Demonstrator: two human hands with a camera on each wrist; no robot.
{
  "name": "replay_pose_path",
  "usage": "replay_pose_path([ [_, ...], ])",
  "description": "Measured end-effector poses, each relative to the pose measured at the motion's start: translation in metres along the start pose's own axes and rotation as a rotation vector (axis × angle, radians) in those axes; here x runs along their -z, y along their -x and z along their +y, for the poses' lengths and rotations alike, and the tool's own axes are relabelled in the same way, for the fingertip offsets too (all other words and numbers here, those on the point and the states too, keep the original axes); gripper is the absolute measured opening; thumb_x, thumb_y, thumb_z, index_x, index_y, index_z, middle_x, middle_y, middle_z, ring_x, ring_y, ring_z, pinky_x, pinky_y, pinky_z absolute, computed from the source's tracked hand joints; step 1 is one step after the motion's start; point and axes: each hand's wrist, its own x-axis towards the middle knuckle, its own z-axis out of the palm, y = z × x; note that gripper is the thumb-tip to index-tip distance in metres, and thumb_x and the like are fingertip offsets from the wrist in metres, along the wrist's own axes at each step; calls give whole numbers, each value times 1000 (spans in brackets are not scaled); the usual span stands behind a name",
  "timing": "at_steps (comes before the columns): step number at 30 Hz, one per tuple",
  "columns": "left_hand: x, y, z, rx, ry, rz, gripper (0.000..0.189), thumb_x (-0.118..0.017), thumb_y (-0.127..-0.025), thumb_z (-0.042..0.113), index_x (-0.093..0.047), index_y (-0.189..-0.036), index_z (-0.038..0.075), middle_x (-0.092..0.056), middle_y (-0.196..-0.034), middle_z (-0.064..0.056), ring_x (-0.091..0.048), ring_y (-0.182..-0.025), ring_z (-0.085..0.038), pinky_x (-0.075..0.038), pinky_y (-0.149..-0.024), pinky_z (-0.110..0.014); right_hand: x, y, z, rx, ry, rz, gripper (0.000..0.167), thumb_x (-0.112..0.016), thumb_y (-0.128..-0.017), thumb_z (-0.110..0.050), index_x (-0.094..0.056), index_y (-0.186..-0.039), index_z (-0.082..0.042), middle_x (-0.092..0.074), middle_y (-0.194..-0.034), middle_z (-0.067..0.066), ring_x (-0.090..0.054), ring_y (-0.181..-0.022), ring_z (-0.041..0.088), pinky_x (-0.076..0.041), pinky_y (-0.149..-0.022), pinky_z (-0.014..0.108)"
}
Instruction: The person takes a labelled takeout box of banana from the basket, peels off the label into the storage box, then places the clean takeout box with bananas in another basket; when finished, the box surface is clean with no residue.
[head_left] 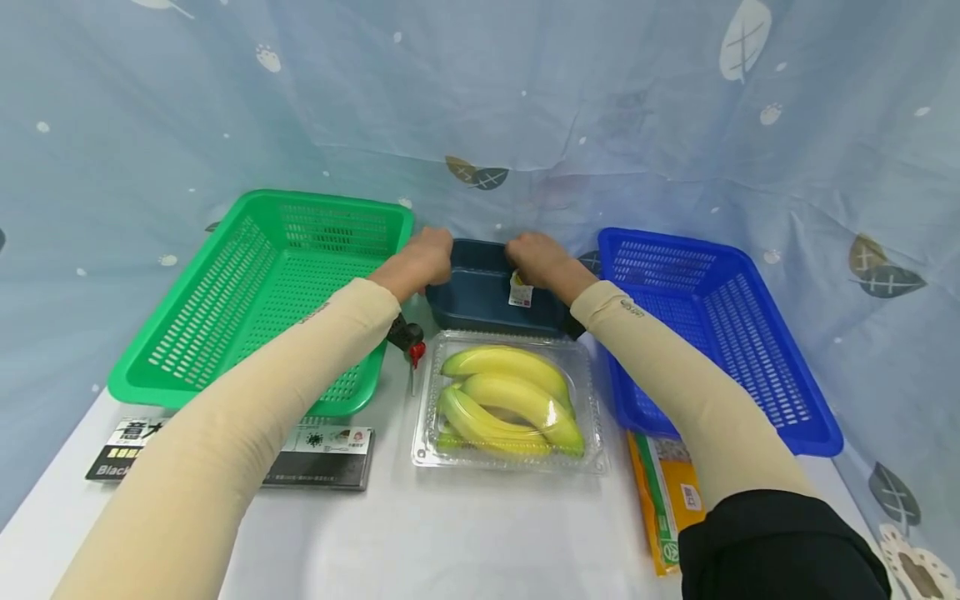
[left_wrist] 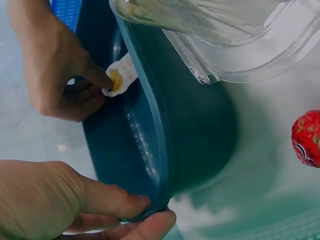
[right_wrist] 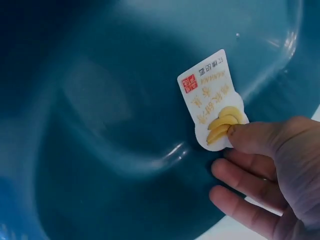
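Observation:
A dark teal plastic tub (head_left: pixel 480 315) stands at the back centre. My left hand (head_left: pixel 426 257) pinches its left end; in the left wrist view the thumb and fingers (left_wrist: pixel 152 225) close over the rim at a corner. Over the tub's far right side, my right hand (head_left: pixel 542 260) holds a small white card (right_wrist: pixel 212 100) printed with bananas and characters, thumb on its banana picture. The card hangs inside the tub, above its floor. Right in front of the tub lies a clear plastic clamshell box (head_left: pixel 423 446) with several yellow-green bananas (head_left: pixel 510 400) inside.
A green basket (head_left: pixel 247 392) stands left and a blue basket (head_left: pixel 750 333) right. A lollipop with a red wrapper (head_left: pixel 417 353) lies by the green basket. Flat black boxes (head_left: pixel 322 468) are at front left, an orange packet (head_left: pixel 660 517) at front right. A patterned curtain (head_left: pixel 525 100) hangs behind.

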Motion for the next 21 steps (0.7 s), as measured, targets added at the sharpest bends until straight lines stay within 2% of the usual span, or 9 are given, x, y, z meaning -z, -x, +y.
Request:
replay_pose_path([
  [8, 1, 0, 0, -2, 15, -17, 27, -56, -99, 5, -57, -125, -3, -57, -121, -21, -69, -74, -27, -58, -59, -34, 4, 6, 0, -16, 17, 20, 5, -65, -94, -3, -70, -96, -3, -66, -95, 16, -64, -91, 34, -55, -80, 47],
  [11, 0, -3, -2, -5, 15, -12, 21, -56, -99, 4, -60, -119, -2, -60, -116, -20, -69, -70, -27, -56, -56, -33, 7, 10, 0, -12, 0, 38, 4, -68, -93, -7, -70, -94, -4, -66, -93, 15, -64, -89, 33, -55, -79, 47],
  [15, 0, -10, -6, -3, 6, 6, 13, -57, -98, 3, -61, -109, -1, -62, -108, -20, -69, -66, -26, -51, -53, -31, 16, 15, -1, 5, -25, 68, 10, -74, -91, -13, -70, -92, -4, -66, -90, 13, -64, -86, 32, -56, -76, 46],
  [21, 4, -16, -14, 24, 28, 0, 21, -57, -98, 3, -60, -118, -3, -56, -125, -23, -70, -73, -28, -56, -58, -33, 30, 22, -6, 22, -34, 106, 14, -75, -90, -15, -70, -91, -3, -65, -84, 12, -63, -80, 30, -55, -70, 45],
])
